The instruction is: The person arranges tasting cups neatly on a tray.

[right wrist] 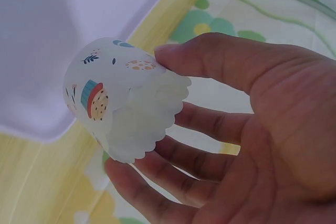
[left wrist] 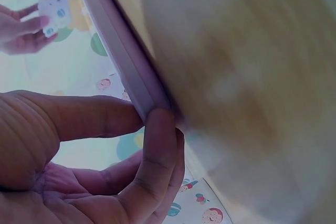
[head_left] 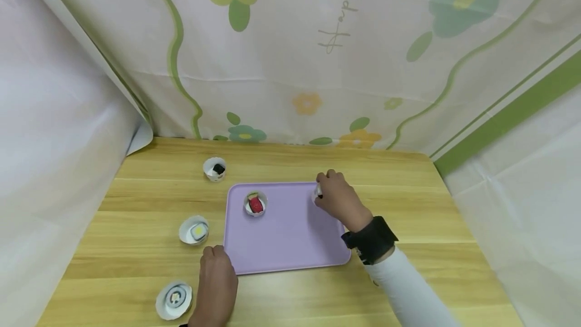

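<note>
A lilac tray (head_left: pixel 286 236) lies on the wooden table, its left front edge pinched between the thumb and fingers of my left hand (head_left: pixel 216 281). The left wrist view shows those fingertips (left wrist: pixel 159 129) on the tray's rim (left wrist: pixel 118 51). My right hand (head_left: pixel 340 202) grips a white paper baking cup (right wrist: pixel 118 87) by its scalloped rim, over the tray's far right corner. Something dark shows in that cup in the head view; its contents are mostly hidden. Another paper cup (head_left: pixel 247 210) stands at the tray's far left, holding a red piece (head_left: pixel 256 204) with a green-edged part.
Left of the tray stand three more paper cups: one (head_left: pixel 207 168) with a black piece, one (head_left: pixel 183 231) with a yellow-centred square, one (head_left: pixel 162 309) with a grey round piece. Flower-printed cloth (head_left: pixel 272 64) hangs behind the table (head_left: pixel 136 206) and at both sides.
</note>
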A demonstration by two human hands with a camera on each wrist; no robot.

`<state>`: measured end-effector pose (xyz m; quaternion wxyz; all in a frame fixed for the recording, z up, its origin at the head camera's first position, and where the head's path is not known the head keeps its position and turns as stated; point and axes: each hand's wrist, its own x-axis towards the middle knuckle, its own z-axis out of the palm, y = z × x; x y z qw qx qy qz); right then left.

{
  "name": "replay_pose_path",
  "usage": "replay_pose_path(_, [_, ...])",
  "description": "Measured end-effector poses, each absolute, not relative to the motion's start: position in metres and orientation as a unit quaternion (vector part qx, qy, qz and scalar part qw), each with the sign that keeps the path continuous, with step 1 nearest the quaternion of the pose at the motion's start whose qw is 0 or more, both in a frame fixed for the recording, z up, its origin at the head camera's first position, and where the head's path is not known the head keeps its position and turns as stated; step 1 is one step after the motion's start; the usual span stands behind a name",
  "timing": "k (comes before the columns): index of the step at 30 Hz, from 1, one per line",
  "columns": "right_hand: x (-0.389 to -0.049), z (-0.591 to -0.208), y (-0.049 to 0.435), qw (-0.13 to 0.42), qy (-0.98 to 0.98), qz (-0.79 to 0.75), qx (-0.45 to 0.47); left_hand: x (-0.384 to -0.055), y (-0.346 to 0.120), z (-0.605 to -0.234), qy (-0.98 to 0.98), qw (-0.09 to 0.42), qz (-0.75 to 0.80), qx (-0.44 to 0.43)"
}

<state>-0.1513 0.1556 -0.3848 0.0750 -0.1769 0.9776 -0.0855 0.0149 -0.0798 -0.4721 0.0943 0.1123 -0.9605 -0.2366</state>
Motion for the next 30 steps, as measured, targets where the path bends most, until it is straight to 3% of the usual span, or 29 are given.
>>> replay_pose_path(12, [-0.152,-0.398,0.108,0.075,0.968,-0.085,-0.225,0.016,-0.08,-0.466,-0.959,0.064,-0.248,0.124])
replay_pose_path(22, [-0.151,-0.414,0.087,0.094,0.967,-0.077,-0.226,0.016,-0.079,-0.471,-0.956,0.09,-0.253,0.116])
replay_pose_path(30, [-0.15,-0.418,0.076,0.089,0.967,-0.058,-0.23,0.016,-0.079,-0.47,-0.956,0.075,-0.256,0.121])
